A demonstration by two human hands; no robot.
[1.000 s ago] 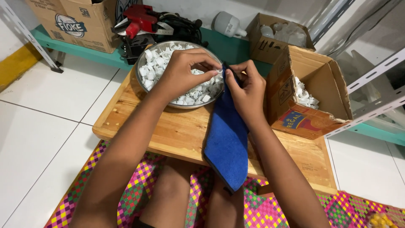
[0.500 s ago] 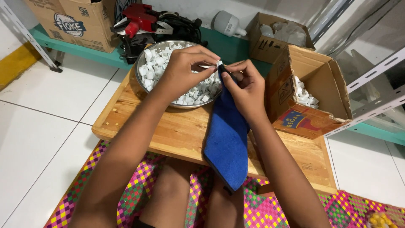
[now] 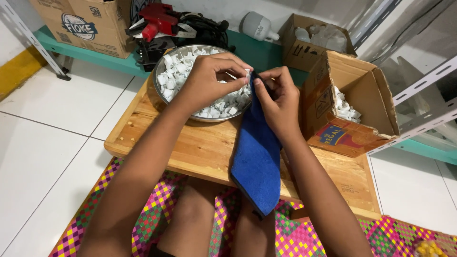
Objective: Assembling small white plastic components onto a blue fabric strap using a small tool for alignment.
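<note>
A small white plastic part [image 3: 247,75] is pinched between the fingertips of the left hand [image 3: 209,81], directly above the right rim of a round metal bowl [image 3: 162,102] that is heaped with more white plastic pieces [image 3: 183,71]. The top end of a blue cloth [image 3: 257,152] is gripped by the right hand [image 3: 278,97], thumb and fingers closed on it and pressed against the part, so the two hands are brought together at one point. The rest of the cloth is draped down across the wooden bench [image 3: 200,147] and hangs over its near edge.

The bowl is set at the far left of the bench. At the far right corner an open cardboard box [image 3: 354,119] is tipped on its side, with a few white pieces visible inside. A patterned mat [image 3: 157,214] is spread beneath the bench.

It is judged that the part is being wiped with the cloth. For that to be done well, the part should be held firmly by its edges, turned so that each face is met by the cloth, and kept over the bowl so that a slip is caught. Only a small fold of cloth need be used.
</note>
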